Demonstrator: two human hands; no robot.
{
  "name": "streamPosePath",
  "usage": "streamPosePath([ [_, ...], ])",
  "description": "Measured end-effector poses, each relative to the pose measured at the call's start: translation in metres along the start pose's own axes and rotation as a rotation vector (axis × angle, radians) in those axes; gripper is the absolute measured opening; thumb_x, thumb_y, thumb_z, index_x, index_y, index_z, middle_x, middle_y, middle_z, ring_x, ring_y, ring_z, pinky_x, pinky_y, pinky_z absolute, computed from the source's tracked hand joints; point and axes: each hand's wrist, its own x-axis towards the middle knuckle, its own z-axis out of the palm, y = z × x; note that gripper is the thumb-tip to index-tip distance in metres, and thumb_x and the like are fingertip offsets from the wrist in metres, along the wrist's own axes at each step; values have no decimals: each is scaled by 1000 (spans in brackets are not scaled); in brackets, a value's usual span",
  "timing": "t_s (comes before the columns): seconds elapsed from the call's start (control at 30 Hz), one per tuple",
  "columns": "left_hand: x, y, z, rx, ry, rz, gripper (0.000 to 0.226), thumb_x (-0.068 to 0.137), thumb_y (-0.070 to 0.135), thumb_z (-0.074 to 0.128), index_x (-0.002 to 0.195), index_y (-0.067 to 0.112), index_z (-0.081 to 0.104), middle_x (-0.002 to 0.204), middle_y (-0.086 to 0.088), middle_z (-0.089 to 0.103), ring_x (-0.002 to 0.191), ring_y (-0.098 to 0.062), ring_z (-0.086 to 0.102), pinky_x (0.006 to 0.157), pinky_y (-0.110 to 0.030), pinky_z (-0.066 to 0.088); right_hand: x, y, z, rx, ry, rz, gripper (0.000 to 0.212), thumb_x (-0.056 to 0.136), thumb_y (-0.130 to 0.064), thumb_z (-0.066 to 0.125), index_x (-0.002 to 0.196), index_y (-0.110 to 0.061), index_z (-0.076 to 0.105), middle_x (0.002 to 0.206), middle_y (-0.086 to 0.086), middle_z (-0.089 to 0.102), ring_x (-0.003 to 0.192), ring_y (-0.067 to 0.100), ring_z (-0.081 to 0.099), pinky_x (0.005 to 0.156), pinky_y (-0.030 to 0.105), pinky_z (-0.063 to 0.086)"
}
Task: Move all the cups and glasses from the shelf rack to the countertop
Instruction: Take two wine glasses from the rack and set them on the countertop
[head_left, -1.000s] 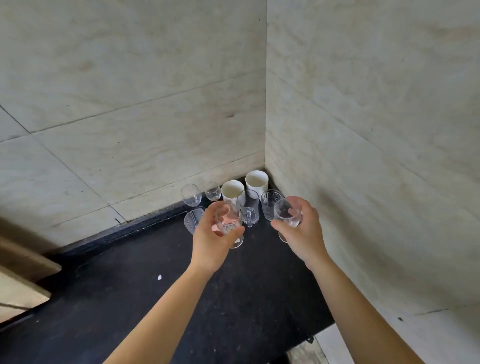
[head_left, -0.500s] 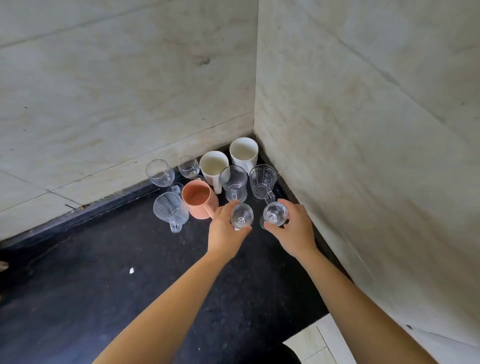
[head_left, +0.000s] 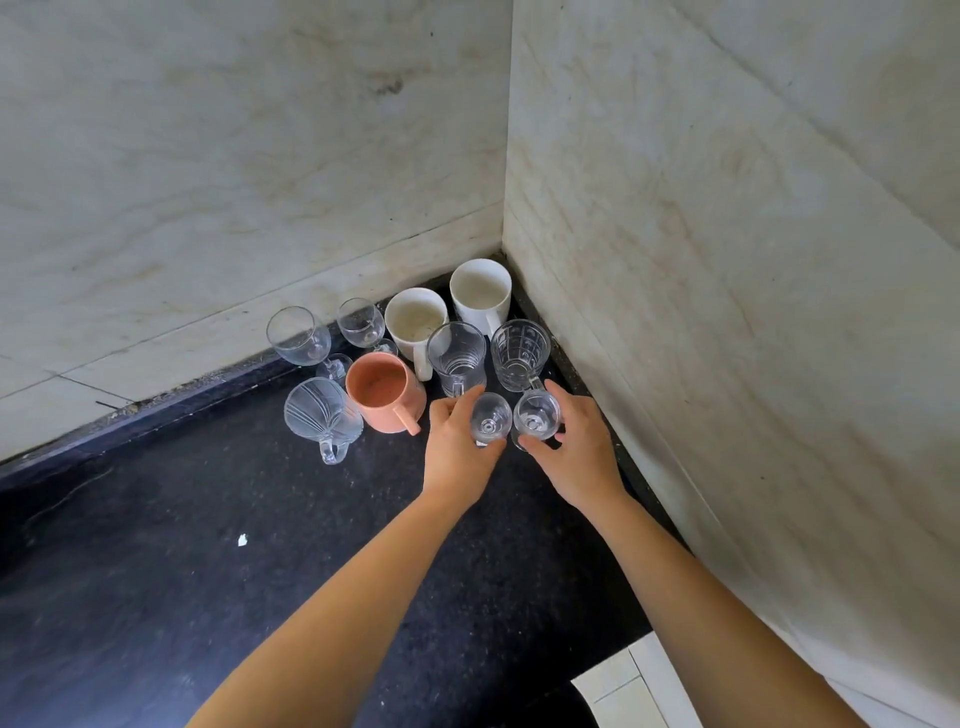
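Note:
My left hand (head_left: 457, 457) grips a small stemmed glass (head_left: 491, 418), and my right hand (head_left: 579, 457) grips a second small stemmed glass (head_left: 537, 415). Both glasses are upright, side by side, low over the black countertop (head_left: 208, 571) near the corner. Behind them stand a ribbed glass mug (head_left: 457, 356), a checkered glass mug (head_left: 519, 353), two white mugs (head_left: 480, 296) (head_left: 415, 319), an orange mug (head_left: 382, 392), two wine glasses (head_left: 298, 332) (head_left: 361, 322) and a patterned glass cup (head_left: 317, 415). No shelf rack is in view.
Marble walls meet in a corner (head_left: 506, 208) right behind the cups; the right wall (head_left: 727, 312) runs close beside my right hand. A white speck (head_left: 242, 540) lies on the counter. Pale floor tiles (head_left: 623, 691) show past the counter's front edge.
The two glasses in my hands have come down and closer together in front of the glass mugs. My view has tilted down toward the counter corner.

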Motion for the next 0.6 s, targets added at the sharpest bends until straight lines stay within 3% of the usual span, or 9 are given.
streamPosePath([
  [0.07, 2, 2, -1, 12, -10, -13, 72, 80, 17, 80, 145, 19, 48, 130, -10, 44, 103, -17, 52, 97, -37, 52, 0, -1, 0, -27, -5, 9, 81, 85, -25, 82, 153, -24, 39, 135, 3, 47, 115, 12, 55, 91, 24, 55],
  [0.13, 3, 3, -3, 31, -31, -17, 75, 81, 17, 80, 147, 18, 46, 130, -11, 43, 109, -23, 55, 97, -38, 52, -1, -2, 0, -52, -12, 10, 83, 86, -24, 82, 155, -23, 36, 136, 3, 46, 115, 8, 53, 83, 6, 48],
  [0.2, 3, 3, -5, 62, -49, -18, 80, 81, 18, 80, 150, 19, 41, 132, -12, 43, 113, -26, 55, 98, -38, 51, -3, -5, -1, -89, -21, 16, 85, 87, -24, 81, 157, -24, 32, 139, 3, 45, 114, 4, 48, 77, -2, 38],
  [0.3, -4, 4, -11, 108, -109, -20, 91, 81, 25, 80, 156, 22, 27, 137, -13, 41, 121, -28, 51, 100, -30, 44, -9, -12, -10, -140, -60, 25, 92, 87, -16, 78, 160, -25, 22, 145, 4, 43, 127, 15, 51, 93, 16, 38],
  [0.4, -13, 12, -39, 219, -116, 25, 94, 83, 36, 77, 157, 24, 20, 142, -11, 39, 130, -29, 43, 97, -41, 44, -13, -30, -28, -218, -54, -12, 89, 90, -8, 69, 161, -25, 19, 150, 5, 37, 135, 22, 46, 99, 29, 44],
  [0.6, -10, 62, -174, 531, 265, 136, 65, 99, 44, 48, 156, 21, 26, 159, -15, 30, 143, -37, 32, 111, -52, 34, 11, -138, -69, -363, 204, -303, 61, 104, -34, 49, 159, -20, 28, 164, 20, 24, 151, 37, 22, 118, 50, 27],
])
